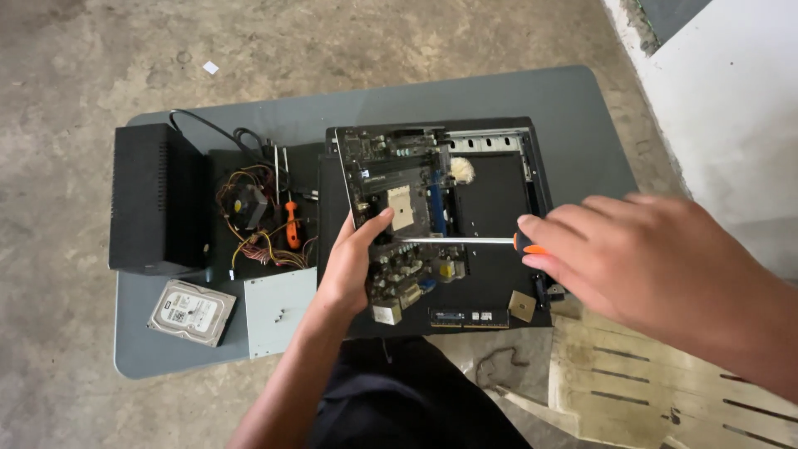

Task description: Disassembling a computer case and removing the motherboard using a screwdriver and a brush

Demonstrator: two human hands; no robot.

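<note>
Your right hand (657,266) grips the orange-handled screwdriver (465,241), tip on the green rectangular motherboard (399,216) that your left hand (353,262) clasps tilted over the open black metal computer case (499,208); board apparently freed, silver hard drive (191,312) already out.

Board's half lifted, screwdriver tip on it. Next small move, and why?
Probably draw the screwdriver back: the left hand already tilts the motherboard off the open case, and the right hand holds its tip against the board.

Free room: bare bench (532,96) behind the open case (499,199).
Obstacles left: black box (154,199), wire bundle (262,224), hard drive (191,312).
</note>
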